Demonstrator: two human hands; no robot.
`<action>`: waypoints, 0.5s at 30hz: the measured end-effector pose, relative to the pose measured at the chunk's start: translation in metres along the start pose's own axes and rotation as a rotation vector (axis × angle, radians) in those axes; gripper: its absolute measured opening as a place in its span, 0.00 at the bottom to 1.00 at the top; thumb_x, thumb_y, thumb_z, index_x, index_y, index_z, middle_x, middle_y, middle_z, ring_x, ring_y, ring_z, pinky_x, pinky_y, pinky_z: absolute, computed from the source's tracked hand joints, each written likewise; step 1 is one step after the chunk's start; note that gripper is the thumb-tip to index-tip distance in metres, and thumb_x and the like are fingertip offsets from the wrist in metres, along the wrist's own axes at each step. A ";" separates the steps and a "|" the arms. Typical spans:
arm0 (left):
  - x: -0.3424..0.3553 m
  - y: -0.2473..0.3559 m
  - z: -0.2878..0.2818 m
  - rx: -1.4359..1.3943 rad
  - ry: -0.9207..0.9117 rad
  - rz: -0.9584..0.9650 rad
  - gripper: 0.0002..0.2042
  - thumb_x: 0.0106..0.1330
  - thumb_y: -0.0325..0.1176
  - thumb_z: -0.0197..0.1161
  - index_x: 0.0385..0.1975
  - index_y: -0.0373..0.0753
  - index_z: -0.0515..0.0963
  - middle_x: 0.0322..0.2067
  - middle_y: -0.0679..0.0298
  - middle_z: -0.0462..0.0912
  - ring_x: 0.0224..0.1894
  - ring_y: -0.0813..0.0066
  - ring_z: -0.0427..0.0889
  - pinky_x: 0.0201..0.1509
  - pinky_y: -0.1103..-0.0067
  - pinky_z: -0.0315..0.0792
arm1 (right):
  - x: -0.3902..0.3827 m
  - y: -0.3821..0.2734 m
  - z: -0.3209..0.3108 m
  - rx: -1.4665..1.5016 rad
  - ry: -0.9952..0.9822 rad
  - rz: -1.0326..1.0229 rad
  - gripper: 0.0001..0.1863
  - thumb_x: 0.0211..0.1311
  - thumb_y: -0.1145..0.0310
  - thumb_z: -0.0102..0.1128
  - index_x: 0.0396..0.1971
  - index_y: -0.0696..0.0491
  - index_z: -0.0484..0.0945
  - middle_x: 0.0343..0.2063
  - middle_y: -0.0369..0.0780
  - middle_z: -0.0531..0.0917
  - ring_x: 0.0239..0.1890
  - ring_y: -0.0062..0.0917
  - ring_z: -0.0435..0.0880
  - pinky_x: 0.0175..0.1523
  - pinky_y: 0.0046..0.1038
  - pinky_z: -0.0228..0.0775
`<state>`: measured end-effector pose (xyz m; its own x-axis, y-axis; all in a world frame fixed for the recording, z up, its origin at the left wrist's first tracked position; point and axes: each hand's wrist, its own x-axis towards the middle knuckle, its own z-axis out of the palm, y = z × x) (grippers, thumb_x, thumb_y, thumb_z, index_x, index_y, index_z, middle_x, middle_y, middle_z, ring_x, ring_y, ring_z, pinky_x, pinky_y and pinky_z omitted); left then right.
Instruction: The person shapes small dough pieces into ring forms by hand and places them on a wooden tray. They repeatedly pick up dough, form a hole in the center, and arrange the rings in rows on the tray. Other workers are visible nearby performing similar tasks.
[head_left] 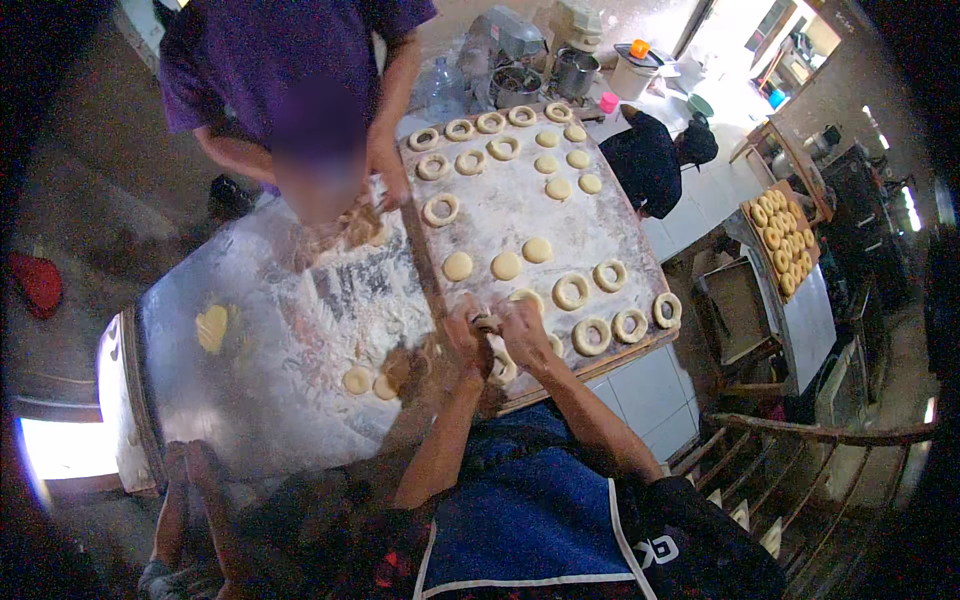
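Over the near edge of the floured board (pixel 520 215), my left hand (pixel 468 335) and my right hand (pixel 524 334) meet with fingers curled around a small piece of pale dough (pixel 488 323). My fingers hide most of its shape. Partly covered by my right hand is a dough ring (pixel 527 298), and another ring (pixel 504 368) lies under my wrists. Three flat dough discs, one of them the middle disc (pixel 506 265), lie just beyond my hands. To the right, several dough rings (pixel 591 336) rest on the board.
More rings (pixel 490 123) and discs (pixel 558 187) fill the board's far end. Left is a floured metal table (pixel 220 390), where a co-worker in a purple shirt (pixel 270 60) bends over dough. Mixers (pixel 515 40) stand behind. A tray of rings (pixel 784 238) sits at right, beyond a wooden railing (pixel 800 432).
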<state>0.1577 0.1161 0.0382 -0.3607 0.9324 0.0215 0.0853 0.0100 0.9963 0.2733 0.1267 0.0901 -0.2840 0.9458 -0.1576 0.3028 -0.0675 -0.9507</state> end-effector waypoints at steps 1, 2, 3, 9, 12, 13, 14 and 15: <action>0.002 0.000 0.012 -0.117 0.027 -0.039 0.17 0.74 0.43 0.46 0.38 0.34 0.76 0.33 0.57 0.78 0.33 0.64 0.75 0.43 0.69 0.71 | -0.002 0.003 -0.003 0.322 0.195 0.006 0.26 0.72 0.54 0.44 0.27 0.64 0.76 0.20 0.42 0.78 0.24 0.24 0.73 0.30 0.35 0.67; 0.002 0.000 0.024 -0.231 0.051 -0.082 0.17 0.74 0.43 0.47 0.40 0.33 0.76 0.34 0.57 0.77 0.35 0.62 0.76 0.45 0.68 0.71 | 0.000 0.007 -0.014 0.228 0.213 -0.090 0.26 0.72 0.54 0.44 0.27 0.63 0.77 0.20 0.41 0.78 0.24 0.24 0.72 0.29 0.33 0.66; 0.000 0.000 0.033 -0.251 0.053 -0.016 0.18 0.74 0.43 0.47 0.42 0.32 0.75 0.35 0.56 0.77 0.36 0.61 0.76 0.46 0.67 0.70 | 0.002 0.010 -0.025 0.117 0.213 -0.144 0.26 0.72 0.53 0.45 0.27 0.63 0.77 0.20 0.41 0.78 0.23 0.23 0.71 0.28 0.32 0.65; 0.010 -0.018 0.104 -0.182 0.046 -0.133 0.21 0.75 0.44 0.46 0.52 0.30 0.70 0.40 0.53 0.77 0.44 0.53 0.75 0.52 0.58 0.67 | 0.004 0.043 -0.090 0.440 0.382 -0.098 0.25 0.70 0.53 0.48 0.22 0.60 0.74 0.14 0.44 0.74 0.20 0.29 0.75 0.28 0.37 0.65; 0.019 -0.021 0.141 0.203 -0.246 0.198 0.22 0.74 0.48 0.44 0.43 0.31 0.72 0.34 0.53 0.77 0.38 0.55 0.76 0.46 0.61 0.69 | 0.013 0.069 -0.130 -0.504 0.261 -0.407 0.28 0.71 0.52 0.47 0.16 0.60 0.69 0.10 0.44 0.72 0.16 0.28 0.72 0.24 0.37 0.60; 0.018 -0.019 0.153 0.131 -0.274 0.104 0.21 0.73 0.48 0.44 0.39 0.32 0.72 0.31 0.53 0.76 0.36 0.54 0.76 0.43 0.62 0.69 | 0.009 0.076 -0.141 -0.341 0.220 -0.289 0.30 0.71 0.51 0.45 0.14 0.60 0.69 0.11 0.37 0.73 0.16 0.24 0.70 0.24 0.34 0.57; 0.018 -0.015 0.165 0.060 -0.297 0.011 0.21 0.72 0.48 0.44 0.35 0.33 0.73 0.29 0.52 0.76 0.33 0.53 0.76 0.40 0.62 0.69 | 0.005 0.082 -0.150 -0.161 0.291 -0.244 0.31 0.70 0.50 0.45 0.14 0.60 0.69 0.11 0.36 0.71 0.16 0.24 0.69 0.24 0.34 0.56; 0.016 -0.009 0.177 -0.011 -0.317 -0.083 0.21 0.72 0.48 0.43 0.32 0.33 0.73 0.27 0.51 0.76 0.31 0.52 0.76 0.37 0.63 0.69 | -0.001 0.086 -0.157 0.035 0.389 -0.199 0.31 0.69 0.49 0.44 0.13 0.60 0.69 0.11 0.36 0.70 0.17 0.24 0.68 0.24 0.34 0.56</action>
<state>0.3150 0.1949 0.0146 -0.0583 0.9947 -0.0848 0.0575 0.0882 0.9944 0.4420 0.1694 0.0508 0.0323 0.9902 0.1356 0.2438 0.1237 -0.9619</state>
